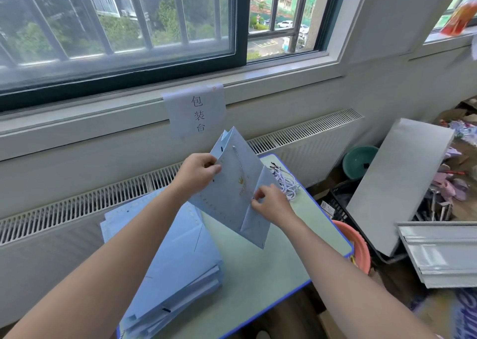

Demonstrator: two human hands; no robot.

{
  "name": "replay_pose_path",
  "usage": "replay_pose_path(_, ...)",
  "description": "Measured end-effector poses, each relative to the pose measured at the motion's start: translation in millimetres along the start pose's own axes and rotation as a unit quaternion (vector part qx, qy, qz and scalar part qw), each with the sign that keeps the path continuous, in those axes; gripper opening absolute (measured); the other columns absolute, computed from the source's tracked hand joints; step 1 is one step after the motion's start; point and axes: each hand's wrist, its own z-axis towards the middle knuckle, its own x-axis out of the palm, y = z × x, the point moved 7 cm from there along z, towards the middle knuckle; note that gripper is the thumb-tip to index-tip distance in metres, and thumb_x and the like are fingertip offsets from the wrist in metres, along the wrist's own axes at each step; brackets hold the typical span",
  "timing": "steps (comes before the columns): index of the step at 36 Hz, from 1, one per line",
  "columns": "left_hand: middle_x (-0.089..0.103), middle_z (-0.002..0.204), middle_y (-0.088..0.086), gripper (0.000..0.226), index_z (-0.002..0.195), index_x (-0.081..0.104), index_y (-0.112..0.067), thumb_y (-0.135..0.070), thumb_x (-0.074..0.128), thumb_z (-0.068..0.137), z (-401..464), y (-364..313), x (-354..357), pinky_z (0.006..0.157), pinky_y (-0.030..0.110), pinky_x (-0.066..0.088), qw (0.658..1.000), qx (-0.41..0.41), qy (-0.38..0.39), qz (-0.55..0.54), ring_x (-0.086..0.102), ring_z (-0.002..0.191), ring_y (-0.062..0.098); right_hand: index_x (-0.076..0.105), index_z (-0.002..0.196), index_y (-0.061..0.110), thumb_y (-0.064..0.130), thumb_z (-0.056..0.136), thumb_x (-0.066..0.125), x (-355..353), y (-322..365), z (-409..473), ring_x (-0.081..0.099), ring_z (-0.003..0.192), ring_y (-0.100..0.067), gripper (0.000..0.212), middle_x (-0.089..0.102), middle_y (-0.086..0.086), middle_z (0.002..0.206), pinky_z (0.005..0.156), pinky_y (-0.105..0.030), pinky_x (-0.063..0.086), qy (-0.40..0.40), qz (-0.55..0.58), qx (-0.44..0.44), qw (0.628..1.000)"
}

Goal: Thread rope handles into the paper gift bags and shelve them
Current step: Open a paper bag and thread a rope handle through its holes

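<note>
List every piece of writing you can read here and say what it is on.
"包装台", written top to bottom on the white paper sign taped under the window sill.
Gold print on the blue gift bag held by the left hand and right hand: too small to read.

A blue-edged table carries stacked flat bags and rope handles.

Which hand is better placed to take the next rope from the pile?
Probably the right hand: it is beside the rope pile, while the left hand holds the bag on the far side.
</note>
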Motion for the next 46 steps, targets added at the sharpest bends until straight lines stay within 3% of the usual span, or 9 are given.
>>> replay_pose_path(3,0.057,0.070,0.004,0.018,0.083,0.065,0.000,-0.013,0.059,0.093,1,8,-2,0.062,0.027,0.039,0.999,-0.022,-0.025,-0.019,0.049,0.063,0.018,0.054,0.089,0.015,0.025,0.095,0.054,0,0,2,0.054,0.087,-0.026,0.011,0.061,-0.007,0.093,0.069,-0.031,0.036,0.007,0.022,0.015,1.000)
replay_pose_path(7,0.059,0.074,0.008,0.024,0.085,0.064,0.005,-0.016,0.058,0.095,2,16,-4,0.066,0.030,0.042,0.998,-0.040,-0.031,-0.028,0.051,0.066,0.019,0.043,0.094,0.013,0.023,0.102,0.041,-6,-3,0,0.061,0.055,-0.018,0.013,0.063,-0.012,0.072,0.048,-0.020,0.043,0.013,0.242,0.098,0.965)
replay_pose_path(14,0.061,0.072,0.006,0.030,0.068,0.063,-0.012,-0.016,0.055,0.096,3,23,8,0.071,0.034,0.045,0.998,-0.059,0.008,-0.015,0.055,0.071,0.022,0.049,0.093,0.012,-0.001,0.091,0.061,-7,19,-1,0.048,0.059,-0.012,0.018,0.046,-0.004,0.082,0.060,-0.023,0.051,0.079,0.494,0.102,0.860)
replay_pose_path(18,0.065,0.081,0.009,0.025,0.074,0.066,-0.010,-0.017,0.056,0.096,4,25,10,0.075,0.037,0.050,0.997,-0.071,0.016,-0.024,0.058,0.074,0.022,0.056,0.093,0.004,-0.012,0.093,0.044,-10,34,-2,0.054,0.049,-0.010,0.020,0.050,-0.007,0.075,0.063,-0.024,0.057,0.093,0.548,0.093,0.826)
replay_pose_path(21,0.065,0.083,0.012,0.023,0.080,0.068,-0.004,-0.016,0.056,0.096,4,27,11,0.073,0.036,0.049,0.995,-0.084,0.018,-0.045,0.059,0.073,0.023,0.057,0.096,-0.006,-0.015,0.092,0.032,-10,44,-3,0.065,0.061,-0.016,0.027,0.059,-0.016,0.084,0.068,-0.029,0.060,0.109,0.578,0.089,0.804)
replay_pose_path(25,0.066,0.084,0.013,0.023,0.083,0.069,-0.003,-0.016,0.056,0.096,4,27,11,0.068,0.033,0.047,0.994,-0.089,0.022,-0.060,0.058,0.072,0.022,0.060,0.098,-0.009,-0.017,0.092,0.028,-8,48,-8,0.071,0.084,-0.023,0.033,0.068,-0.019,0.091,0.078,-0.028,0.060,0.136,0.578,0.090,0.800)
replay_pose_path(31,0.069,0.089,0.014,0.022,0.094,0.070,0.000,-0.015,0.054,0.098,4,29,13,0.057,0.025,0.048,0.991,-0.100,0.035,-0.082,0.062,0.069,0.019,0.063,0.100,-0.007,-0.011,0.091,0.056,-7,55,-10,0.071,0.079,-0.019,0.012,0.071,-0.015,0.086,0.080,-0.025,0.059,0.146,0.580,0.064,0.799)
replay_pose_path(39,0.068,0.082,0.012,0.020,0.097,0.068,0.004,-0.010,0.054,0.098,1,26,18,0.059,0.027,0.053,0.983,-0.109,0.053,-0.138,0.065,0.066,0.020,0.062,0.086,0.009,-0.007,0.081,0.070,-7,66,-9,0.061,0.065,-0.010,0.019,0.060,-0.005,0.077,0.065,-0.016,0.053,0.095,0.440,0.029,0.893)
replay_pose_path(46,0.069,0.082,0.011,0.015,0.094,0.069,-0.002,-0.008,0.056,0.097,0,24,16,0.063,0.028,0.057,0.977,-0.101,0.061,-0.179,0.067,0.071,0.021,0.066,0.088,0.014,0.005,0.091,0.065,-9,69,-5,0.059,0.071,-0.009,0.010,0.058,-0.003,0.076,0.066,-0.020,0.056,0.103,0.359,0.006,0.928)
